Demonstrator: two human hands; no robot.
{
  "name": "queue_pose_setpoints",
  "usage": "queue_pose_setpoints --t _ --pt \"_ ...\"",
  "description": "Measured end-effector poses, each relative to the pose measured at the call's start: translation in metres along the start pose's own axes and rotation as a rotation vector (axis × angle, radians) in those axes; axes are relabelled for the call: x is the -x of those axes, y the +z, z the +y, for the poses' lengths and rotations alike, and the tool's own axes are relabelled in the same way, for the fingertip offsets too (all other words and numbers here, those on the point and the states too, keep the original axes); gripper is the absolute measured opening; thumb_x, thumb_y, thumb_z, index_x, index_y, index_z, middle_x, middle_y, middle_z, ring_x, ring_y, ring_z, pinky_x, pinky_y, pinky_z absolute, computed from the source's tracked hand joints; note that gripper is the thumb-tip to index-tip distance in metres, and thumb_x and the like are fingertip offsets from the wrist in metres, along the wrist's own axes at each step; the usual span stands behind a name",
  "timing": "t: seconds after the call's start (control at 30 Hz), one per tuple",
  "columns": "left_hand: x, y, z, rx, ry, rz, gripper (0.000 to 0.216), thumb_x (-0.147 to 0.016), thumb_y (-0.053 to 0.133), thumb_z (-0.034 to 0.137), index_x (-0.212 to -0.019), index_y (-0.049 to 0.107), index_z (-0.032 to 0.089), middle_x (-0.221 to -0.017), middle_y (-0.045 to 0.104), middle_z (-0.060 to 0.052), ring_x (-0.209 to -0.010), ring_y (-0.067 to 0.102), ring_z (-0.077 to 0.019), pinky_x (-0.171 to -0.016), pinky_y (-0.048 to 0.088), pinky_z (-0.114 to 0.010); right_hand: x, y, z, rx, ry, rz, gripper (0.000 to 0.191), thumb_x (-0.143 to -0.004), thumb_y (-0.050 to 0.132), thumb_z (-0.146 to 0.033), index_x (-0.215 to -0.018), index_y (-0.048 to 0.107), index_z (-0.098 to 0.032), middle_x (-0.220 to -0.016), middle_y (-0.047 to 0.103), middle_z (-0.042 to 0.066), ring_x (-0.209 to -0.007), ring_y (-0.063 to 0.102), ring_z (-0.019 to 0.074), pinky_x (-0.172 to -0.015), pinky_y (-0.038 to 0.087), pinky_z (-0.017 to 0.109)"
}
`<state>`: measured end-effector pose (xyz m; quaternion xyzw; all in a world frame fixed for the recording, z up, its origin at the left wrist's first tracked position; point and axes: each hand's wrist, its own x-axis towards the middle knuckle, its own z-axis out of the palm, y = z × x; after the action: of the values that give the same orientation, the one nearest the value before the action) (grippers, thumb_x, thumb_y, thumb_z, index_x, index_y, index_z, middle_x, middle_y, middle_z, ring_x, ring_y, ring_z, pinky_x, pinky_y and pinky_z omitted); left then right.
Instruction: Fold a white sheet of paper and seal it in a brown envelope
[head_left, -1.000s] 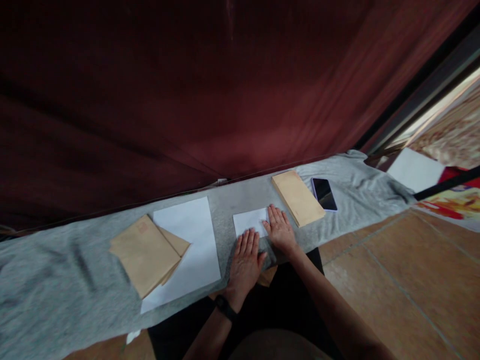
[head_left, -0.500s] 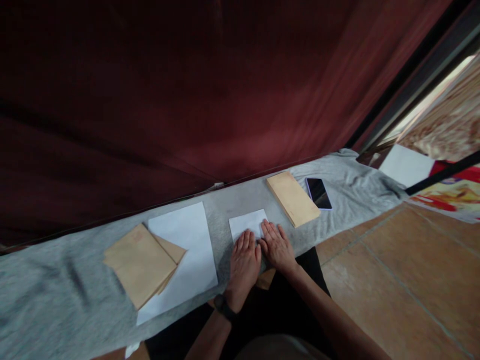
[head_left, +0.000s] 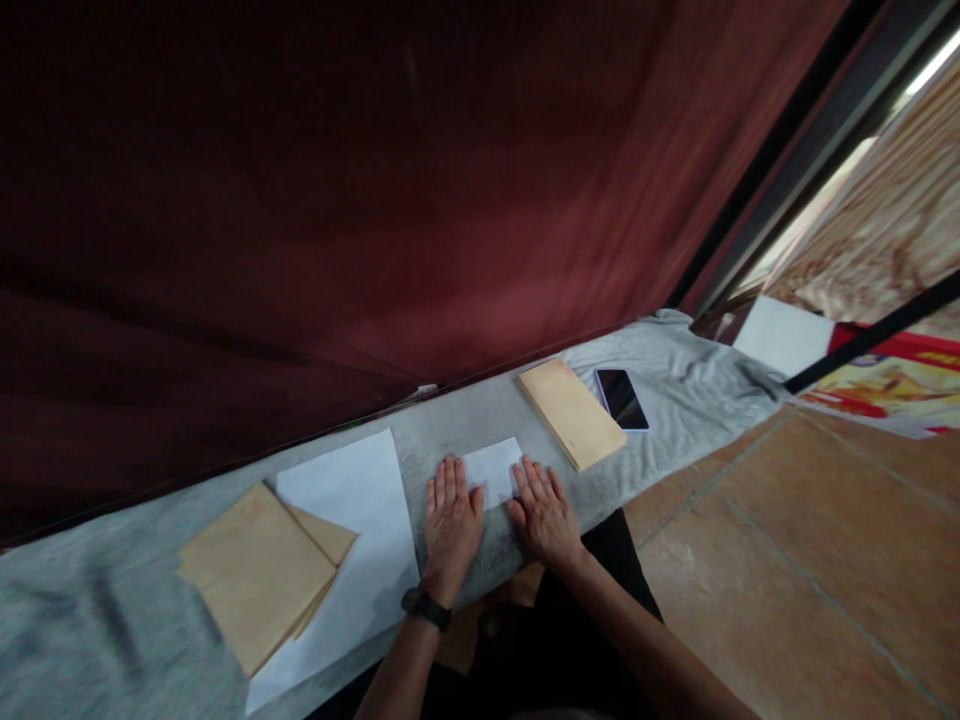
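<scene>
Nearest, the person's dark trousers show below the edge of the tabletop, which is covered in grey cloth. A black wristband circles the left wrist. The left hand lies palm down, grasping nothing, its fingers stretched out along the left end of a small white paper. The right hand is likewise flat and unclenched, fingertips at the paper's right end. The paper lies flat between them on the cloth; it looks folded, though the layers are too small to make out.

To the left, a large white sheet lies flat, with overlapping brown envelopes fanned across its left part and onto the cloth. Beyond the right hand, a neat brown stack lies at a slant, and just beside it a phone rests with its dark screen up. Tiled floor spreads to the right. Behind everything hangs a dark red curtain.
</scene>
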<state>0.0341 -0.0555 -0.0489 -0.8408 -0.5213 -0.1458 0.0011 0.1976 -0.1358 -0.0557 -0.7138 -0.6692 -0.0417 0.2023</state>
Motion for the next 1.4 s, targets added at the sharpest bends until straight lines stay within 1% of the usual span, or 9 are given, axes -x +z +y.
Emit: queue_pose_setpoints --t 0.3,0.47,0.53,0.67,0.8,1.03,1.2,1.33,1.4 --pt "0.007 -0.002 -0.004 0.004 -0.038 0.004 0.063 -0.101 0.034 0.039 -0.153 0.034 0.003 -0.157 0.038 -0.021 -0.149 0.030 -0.0298 -0.121 0.026 -0.051 -0.001 -0.006 -0.006 -0.001 0.027 0.007 0.057 -0.105 0.040 -0.037 -0.155 0.034 -0.012 -0.157 0.040 0.015 -0.145 0.039 0.0294 -0.120 0.027 0.049" --pt "0.007 -0.002 -0.004 0.004 -0.037 -0.012 0.063 -0.101 0.032 0.038 -0.152 0.033 0.002 -0.158 0.035 -0.022 -0.150 0.027 -0.0299 -0.121 0.024 -0.051 0.006 -0.006 -0.024 -0.064 -0.072 -0.028 0.054 -0.105 0.037 -0.041 -0.153 0.038 -0.016 -0.156 0.042 0.010 -0.145 0.039 0.0255 -0.122 0.025 0.046" --pt "0.007 -0.003 -0.004 0.005 -0.038 -0.015 0.063 -0.102 0.032 0.039 -0.152 0.033 0.002 -0.159 0.035 -0.022 -0.151 0.027 -0.0298 -0.121 0.024 -0.051 0.011 -0.004 -0.026 -0.063 -0.059 -0.032 0.053 -0.105 0.038 -0.041 -0.152 0.040 -0.016 -0.155 0.044 0.010 -0.143 0.042 0.0248 -0.122 0.026 0.045" --pt "0.007 -0.004 -0.003 -0.001 -0.042 -0.013 0.066 -0.102 0.031 0.044 -0.153 0.032 0.003 -0.158 0.035 -0.021 -0.150 0.027 -0.0298 -0.121 0.024 -0.051 0.016 -0.004 -0.017 -0.026 0.009 -0.025 0.055 -0.105 0.039 -0.040 -0.153 0.039 -0.014 -0.153 0.046 0.012 -0.142 0.043 0.0258 -0.121 0.026 0.045" --pt "0.008 -0.006 -0.002 0.025 -0.039 0.008 0.072 -0.100 0.033 0.052 -0.154 0.030 0.004 -0.158 0.035 -0.022 -0.150 0.028 -0.0302 -0.122 0.023 -0.051 0.014 -0.010 -0.004 -0.023 0.014 -0.047 0.053 -0.105 0.038 -0.038 -0.153 0.039 -0.014 -0.152 0.048 0.012 -0.142 0.043 0.0266 -0.120 0.028 0.046" --pt "0.008 -0.006 -0.002 0.056 -0.034 0.019 0.076 -0.098 0.040 0.054 -0.155 0.028 0.006 -0.159 0.035 -0.022 -0.149 0.030 -0.0322 -0.120 0.024 -0.054 -0.016 -0.017 -0.002 -0.090 -0.022 -0.076 0.048 -0.106 0.036 -0.036 -0.148 0.047 -0.015 -0.150 0.050 0.011 -0.142 0.044 0.0259 -0.120 0.028 0.049" --pt "0.007 -0.005 -0.003 0.035 -0.041 0.022 0.078 -0.097 0.039 0.055 -0.154 0.029 0.004 -0.157 0.037 -0.023 -0.149 0.031 -0.0323 -0.121 0.025 -0.052 -0.042 -0.003 0.003 -0.066 0.006 -0.100 0.050 -0.106 0.033 -0.037 -0.146 0.049 -0.012 -0.150 0.050 0.013 -0.142 0.043 0.0266 -0.119 0.028 0.048" --pt "0.008 -0.004 -0.003 0.031 -0.034 0.037 0.076 -0.097 0.039 0.055 -0.154 0.030 0.005 -0.157 0.038 -0.022 -0.148 0.033 -0.0318 -0.121 0.025 -0.051 -0.054 0.007 0.011 -0.023 0.038 -0.071 0.049 -0.106 0.035 -0.036 -0.148 0.047 -0.013 -0.152 0.048 0.013 -0.142 0.042 0.0266 -0.118 0.028 0.047" --pt "0.008 -0.004 -0.004 0.027 -0.030 0.044 0.076 -0.097 0.039 0.054 -0.154 0.031 0.005 -0.156 0.039 -0.022 -0.148 0.033 -0.0319 -0.121 0.026 -0.052 -0.057 0.007 0.011 -0.008 0.082 -0.040 0.048 -0.105 0.037 -0.036 -0.145 0.049 -0.011 -0.150 0.050 0.015 -0.140 0.044 0.0280 -0.116 0.030 0.046"
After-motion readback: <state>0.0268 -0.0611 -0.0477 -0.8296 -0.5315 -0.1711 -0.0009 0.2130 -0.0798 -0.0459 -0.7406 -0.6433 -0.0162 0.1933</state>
